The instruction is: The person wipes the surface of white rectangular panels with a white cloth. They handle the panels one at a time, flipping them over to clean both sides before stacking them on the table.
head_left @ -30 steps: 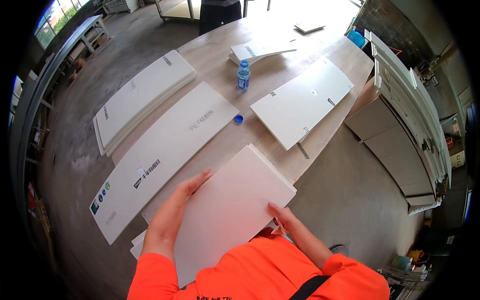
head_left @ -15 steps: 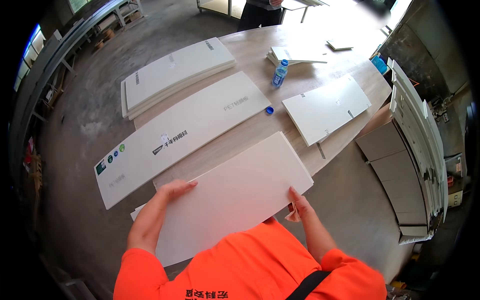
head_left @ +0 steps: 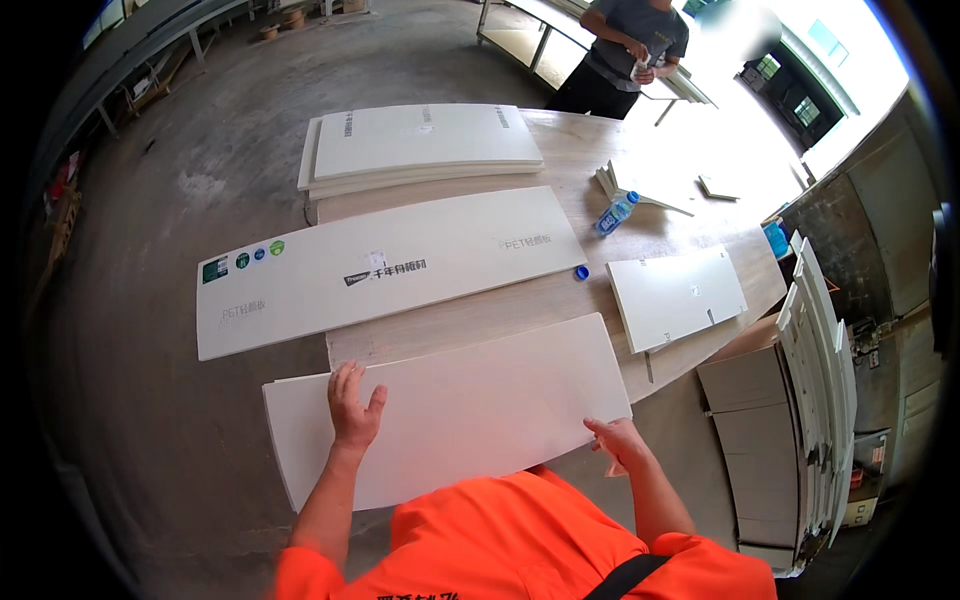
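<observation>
A plain white panel (head_left: 490,400) lies at the table's near edge against my orange shirt, with the edge of another board just showing along its far left side. My left hand (head_left: 355,408) rests on its far edge left of the middle, fingers spread and thumb apart. At the panel's right end is my right hand (head_left: 622,440), thumb and forefinger by the edge. Its other fingers curl around a small pale crumpled piece (head_left: 614,467), cloth or paper, mostly hidden. Beyond lies a long printed white panel (head_left: 450,255) with round green and blue stickers.
Stacked white panels (head_left: 430,140) lie at the far left of the wooden table (head_left: 420,318). A water bottle (head_left: 616,213), its blue cap (head_left: 582,272) and smaller panels (head_left: 680,290) are at right. A person (head_left: 630,60) stands beyond; boards (head_left: 815,390) lean at right.
My left hand has lifted its grip and spread its fingers on the panel. The panel has turned a little straighter before me. The view has swung, bringing more of the other person into sight.
</observation>
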### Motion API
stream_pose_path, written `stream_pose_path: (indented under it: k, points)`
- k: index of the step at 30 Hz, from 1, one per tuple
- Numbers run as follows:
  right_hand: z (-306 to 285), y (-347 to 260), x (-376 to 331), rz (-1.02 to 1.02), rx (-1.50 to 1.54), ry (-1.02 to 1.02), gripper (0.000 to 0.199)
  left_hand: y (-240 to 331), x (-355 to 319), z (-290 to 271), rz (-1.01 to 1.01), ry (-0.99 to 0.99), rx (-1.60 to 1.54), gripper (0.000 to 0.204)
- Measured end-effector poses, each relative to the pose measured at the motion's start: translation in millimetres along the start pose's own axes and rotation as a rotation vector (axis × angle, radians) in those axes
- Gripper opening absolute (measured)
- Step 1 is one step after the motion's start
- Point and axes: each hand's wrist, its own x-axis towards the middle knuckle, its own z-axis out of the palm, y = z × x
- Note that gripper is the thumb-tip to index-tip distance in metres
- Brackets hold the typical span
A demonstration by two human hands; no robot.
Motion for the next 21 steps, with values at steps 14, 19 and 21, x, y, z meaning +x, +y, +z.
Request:
stream_pose_path:
  k: [14,19,21]
  points:
    - [321.7,-345.1,15.1,-0.828,-0.929,-0.537,0.059,29.2,-181.9,-48.3,-1.404,1.079,-1.577,0.081]
    - [412.7,-327.9,23.7,-0.990,-1.166,-0.707,0.061,17.1,-178.0,-38.7,-1.070,1.250,-1.642,0.076]
    - [419.7,-325.0,18.6,-0.996,-1.229,-0.724,0.059,11.8,-201.0,-30.5,-1.186,1.289,-1.654,0.078]
